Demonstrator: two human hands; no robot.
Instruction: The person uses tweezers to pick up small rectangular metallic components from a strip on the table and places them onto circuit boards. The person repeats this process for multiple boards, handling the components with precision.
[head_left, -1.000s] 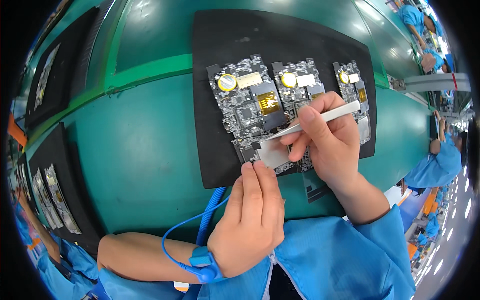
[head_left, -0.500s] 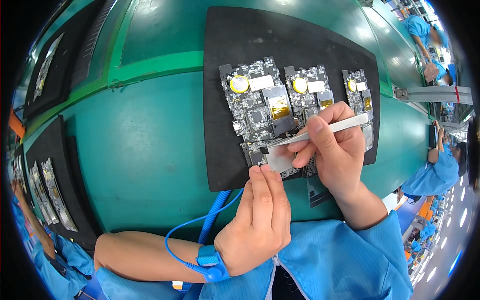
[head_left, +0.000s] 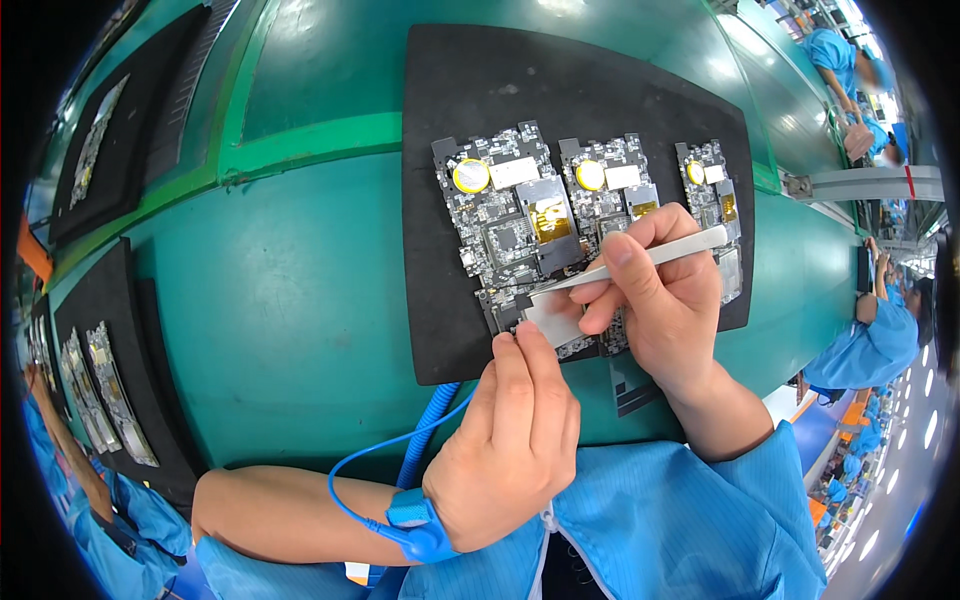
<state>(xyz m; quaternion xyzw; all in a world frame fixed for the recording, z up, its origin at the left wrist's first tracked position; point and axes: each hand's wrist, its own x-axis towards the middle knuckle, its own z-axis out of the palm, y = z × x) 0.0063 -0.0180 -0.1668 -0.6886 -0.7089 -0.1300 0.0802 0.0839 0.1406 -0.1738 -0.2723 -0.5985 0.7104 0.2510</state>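
Observation:
In my right hand (head_left: 655, 290) are metal tweezers (head_left: 675, 248), slanting down to the left. Their tips touch the lower part of the leftmost circuit board (head_left: 507, 240), near a small black piece at a silver plate's corner. That silver plate (head_left: 553, 318) lies on the board's lower end. My left hand (head_left: 510, 430) has its fingers pressed together, their tips on the board's lower edge beside the plate; its thumb is hidden. The board carries a round yellow-rimmed coin cell (head_left: 471, 176) and amber tape (head_left: 549, 219).
Under the boards is a black foam mat (head_left: 440, 330) on a green table (head_left: 300, 300). A second circuit board (head_left: 607, 165) and a third circuit board (head_left: 705, 170) lie to the right. A blue cord runs from my wrist strap (head_left: 410, 510). Other people sit at both sides.
The view has shifted slightly, so mat and boards appear a little to the left and lower. My left fingertips have moved slightly up along the silver plate's edge. The tweezers remain at the same spot.

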